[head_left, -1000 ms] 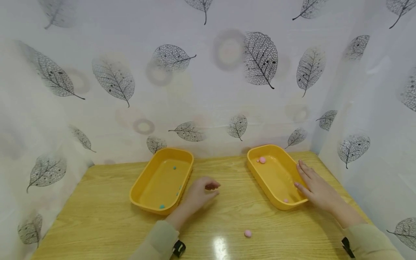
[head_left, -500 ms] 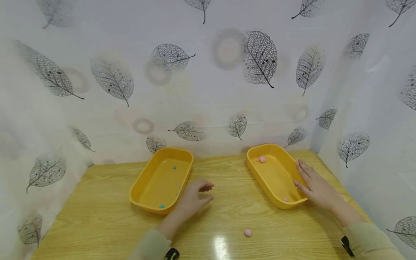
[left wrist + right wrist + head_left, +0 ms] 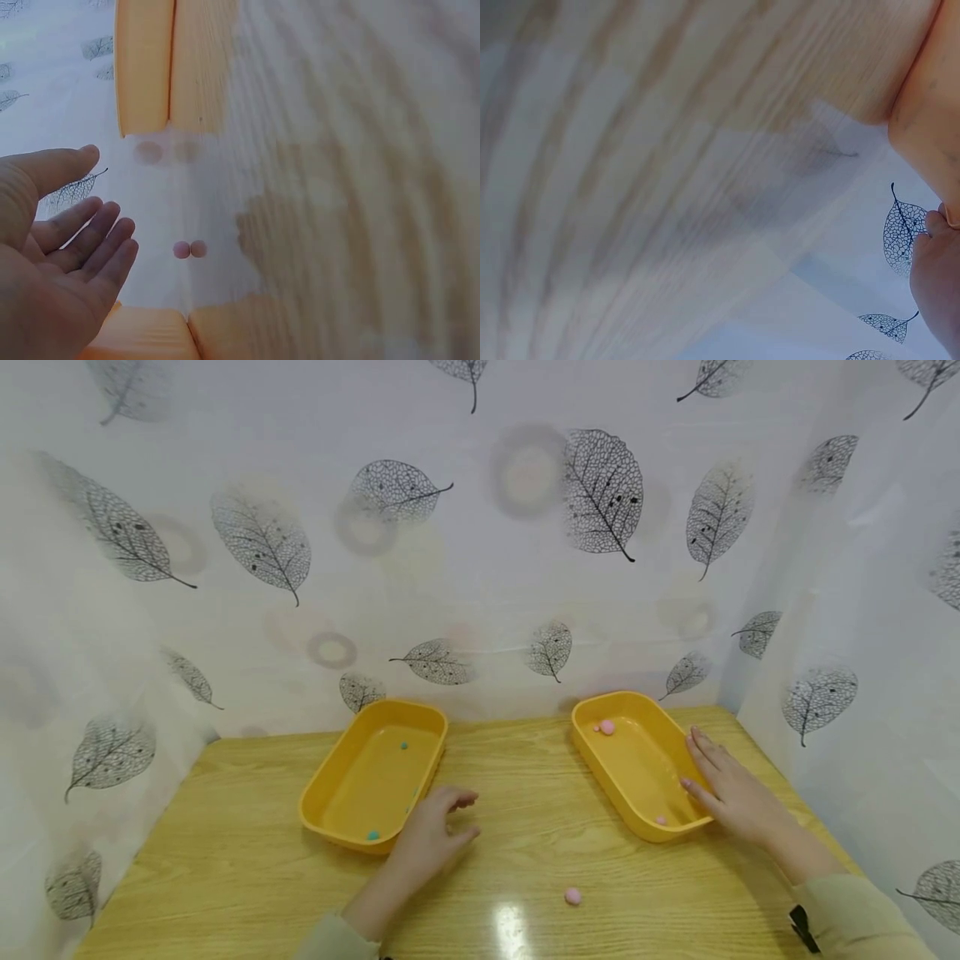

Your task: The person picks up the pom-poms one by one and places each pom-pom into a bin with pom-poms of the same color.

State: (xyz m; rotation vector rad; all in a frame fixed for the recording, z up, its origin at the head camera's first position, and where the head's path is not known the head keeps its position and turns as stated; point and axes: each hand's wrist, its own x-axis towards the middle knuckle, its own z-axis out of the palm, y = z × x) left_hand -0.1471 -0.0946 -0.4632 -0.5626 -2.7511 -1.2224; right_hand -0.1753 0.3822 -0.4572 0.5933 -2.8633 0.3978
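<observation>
My left hand [image 3: 431,831] hovers beside the near right side of the left yellow tray [image 3: 318,781], thumb and fingers apart with nothing between them. In the left wrist view its palm faces the camera. Several small teal balls [image 3: 373,836] lie in that tray. My right hand [image 3: 738,797] rests on the right side of the other yellow tray [image 3: 600,772], fingers fairly straight along the rim and thumb reaching inside. Pink balls of different sizes sit in it, a larger one [image 3: 607,727] at the far end. One loose pink ball [image 3: 573,896] lies on the table.
The light wooden table [image 3: 517,818] is bounded at the back and sides by a pale curtain [image 3: 480,577] printed with leaves. In the left wrist view the loose ball shows with its reflection on the glossy tabletop.
My left hand has drawn back to the left and toward me, its thumb and fingers spreading farther apart. My right hand, both trays and the balls stay where they were.
</observation>
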